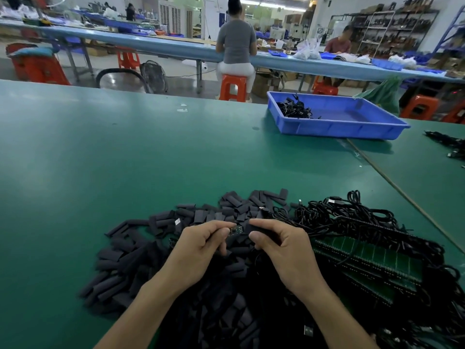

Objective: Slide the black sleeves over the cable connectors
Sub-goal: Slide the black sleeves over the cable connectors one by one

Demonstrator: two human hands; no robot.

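Note:
My left hand [201,244] pinches a small connector board [236,229] on a cable's end, its green face with dark parts showing between my fingers. My right hand [279,241] grips a black sleeve [254,227] by the board's right end. Whether the sleeve covers part of the board I cannot tell. Both hands hover over a heap of loose black sleeves [161,238] on the green table [125,152]. A tangle of black cables [352,217] lies to the right.
Green circuit board strips [370,258] lie under the cables at right. A blue tray [337,117] holding a few finished cables stands at the far right. More cables [450,143] lie at the right edge. People sit at a long bench behind.

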